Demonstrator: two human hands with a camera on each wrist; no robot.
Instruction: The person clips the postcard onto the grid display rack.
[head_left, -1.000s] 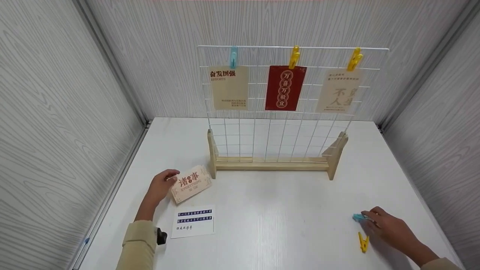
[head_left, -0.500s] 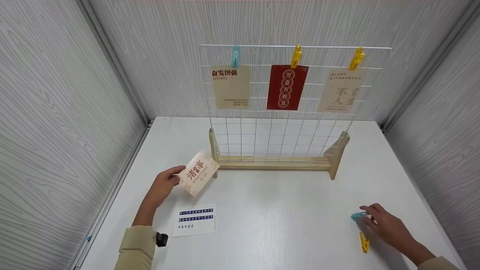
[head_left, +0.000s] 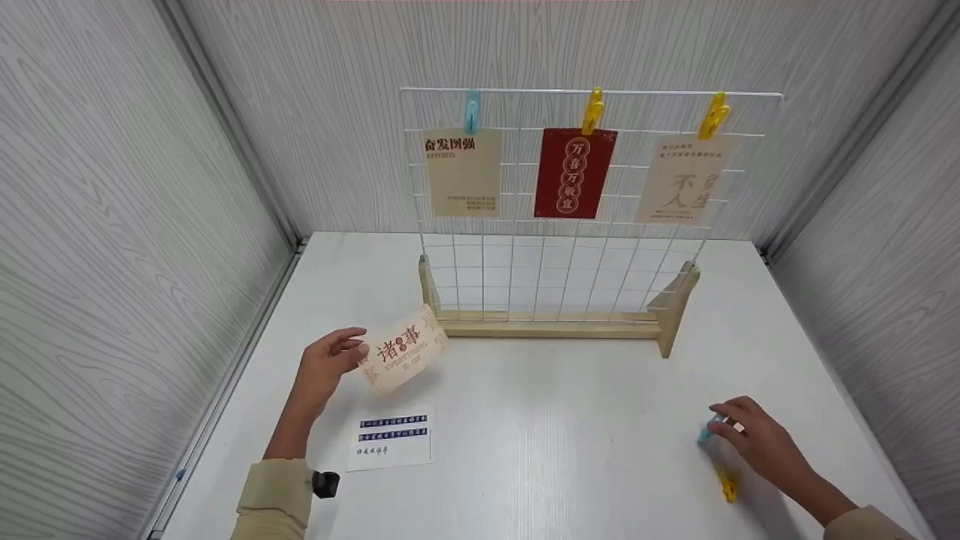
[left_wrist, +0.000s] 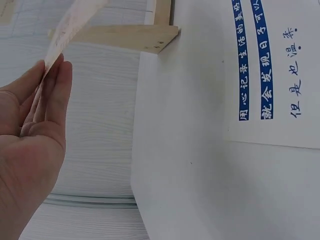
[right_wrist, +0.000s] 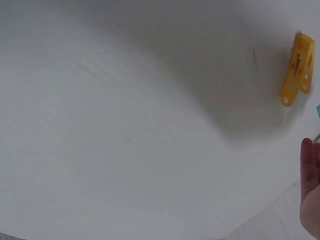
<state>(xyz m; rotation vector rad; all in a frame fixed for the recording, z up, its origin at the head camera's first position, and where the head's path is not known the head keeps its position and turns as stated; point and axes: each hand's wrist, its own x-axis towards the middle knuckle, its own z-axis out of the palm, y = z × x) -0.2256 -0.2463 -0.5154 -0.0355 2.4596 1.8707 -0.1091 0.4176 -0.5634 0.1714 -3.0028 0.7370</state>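
Note:
My left hand (head_left: 328, 365) pinches a pale pink postcard (head_left: 405, 351) with red characters by its left end. In the left wrist view the card (left_wrist: 67, 32) rises between thumb and fingers, clear of the table. At the right, my right hand (head_left: 761, 435) pinches a light blue clothespin (head_left: 707, 430) between thumb and fingertips. Just below that hand a yellow clothespin (head_left: 727, 484) lies on the table. The right wrist view shows this yellow clothespin (right_wrist: 298, 69) near the fingers, with only a sliver of the blue one at the edge.
A white wire grid (head_left: 540, 270) stands on a wooden base (head_left: 547, 330). A cream card (head_left: 463, 176), a red card (head_left: 576, 174) and a pale card (head_left: 684, 180) hang from it by clothespins. A white card with blue bands (head_left: 390, 442) lies on the table near the left forearm.
My left hand has lifted the pink postcard off the table and shifted it right, towards the rack. The right hand has raised and turned the blue clothespin in its fingers.

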